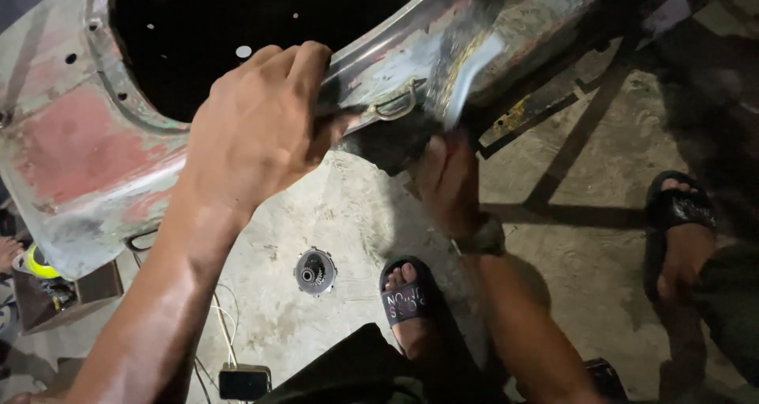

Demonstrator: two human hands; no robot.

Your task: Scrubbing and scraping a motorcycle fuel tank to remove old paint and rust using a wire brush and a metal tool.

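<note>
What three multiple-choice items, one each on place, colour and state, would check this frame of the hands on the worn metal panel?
1. Where does the round gear part lie?
A. on the concrete floor
B. on the metal panel
C. in a hand

2. What colour are the sandals?
A. white
B. black
C. red

3. What is the left hand doing?
A. hanging free
B. resting on the floor
C. gripping the panel's edge

Answers: 1 A, it sits on bare concrete below the panel; 2 B, both straps are black; 3 C, its fingers curl over the rim, while the right hand is blurred.
</note>
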